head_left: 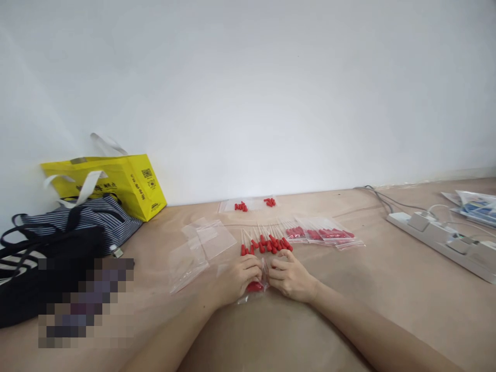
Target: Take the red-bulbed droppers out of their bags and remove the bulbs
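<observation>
Both hands are in close at the middle of the table (pixel 333 315), and between them sits a small clear plastic bag (pixel 248 298) with red tips (pixel 254 286) showing at its near end. The left hand (pixel 237 279) has its fingers curled down, apparently pinching the bag's left side. The right hand (pixel 291 279) is bunched against the other edge; its fingertips are tucked away, so whether it pinches the film I cannot tell.

Handling this well, I'd say, means light thumb-and-finger pressure on each edge, the film held taut and flat, and the red ends kept clear of the opening so nothing snags. Thin film like this probably creases easily, so even tension matters.

Just beyond the knuckles, a loose fan of red-tipped sticks (pixel 273 244) lies with its heads toward the hands, near enough to get nudged by a stray finger. Left of that, flat clear bags (pixel 217 238) overlap; to the right, a row of filled bags (pixel 325 233). Farther back by the wall (pixel 271 103), two red clusters (pixel 241 206) rest on clear film. Out right, a white power strip (pixel 437 238); out left, a yellow tote bag (pixel 116 181).
</observation>
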Demonstrator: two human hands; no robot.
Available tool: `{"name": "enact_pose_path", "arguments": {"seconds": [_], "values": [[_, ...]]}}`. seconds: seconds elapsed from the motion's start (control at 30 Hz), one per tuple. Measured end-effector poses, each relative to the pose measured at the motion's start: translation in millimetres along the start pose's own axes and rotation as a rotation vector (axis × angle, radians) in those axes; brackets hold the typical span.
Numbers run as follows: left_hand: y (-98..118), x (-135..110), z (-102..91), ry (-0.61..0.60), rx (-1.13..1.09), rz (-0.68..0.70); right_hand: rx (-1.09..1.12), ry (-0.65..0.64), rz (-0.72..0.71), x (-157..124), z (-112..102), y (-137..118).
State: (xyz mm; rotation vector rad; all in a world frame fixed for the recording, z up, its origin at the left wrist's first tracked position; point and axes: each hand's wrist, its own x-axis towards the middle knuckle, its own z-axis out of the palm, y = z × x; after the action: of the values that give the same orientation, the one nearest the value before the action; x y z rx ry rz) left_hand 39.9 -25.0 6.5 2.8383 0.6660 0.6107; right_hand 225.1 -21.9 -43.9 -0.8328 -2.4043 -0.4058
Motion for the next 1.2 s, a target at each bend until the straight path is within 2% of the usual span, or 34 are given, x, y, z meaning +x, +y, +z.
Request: {"name": "enact_pose_path", "arguments": {"seconds": [0.07,0.17,0.23,0.37,0.6,0.73,0.93,1.2], "values": [[3,-2,-5.9,-0.004,-0.067,-0.067,0.015,-0.031,-0.072,-2,-7,5],[8,-15,-14.1,-0.018,-0.131,-0.253,0.048,-0.061,-0.121,-4,-20,10],[10,-28,-17.4,-0.067,-0.128,-0.354,0.131,-0.073,-0.072,-6,-28,11],[8,-52,-17.1,-0.150,-0.094,-0.437,0.386,-0.107,0.043,-7,-34,6],[7,-54,-15.7,-0.126,-0.101,-0.470,0.507,-0.069,0.232,-3,-17,-1],[7,-53,-16.5,-0.104,-0.113,-0.454,0.528,-0.089,0.289,-3,-16,0],[5,-55,-12.3,-0.056,-0.132,-0.478,0.514,-0.166,0.325,-2,-22,0],[3,-55,-11.6,-0.074,-0.128,-0.491,0.524,-0.135,0.334,2,-21,-6]]}}
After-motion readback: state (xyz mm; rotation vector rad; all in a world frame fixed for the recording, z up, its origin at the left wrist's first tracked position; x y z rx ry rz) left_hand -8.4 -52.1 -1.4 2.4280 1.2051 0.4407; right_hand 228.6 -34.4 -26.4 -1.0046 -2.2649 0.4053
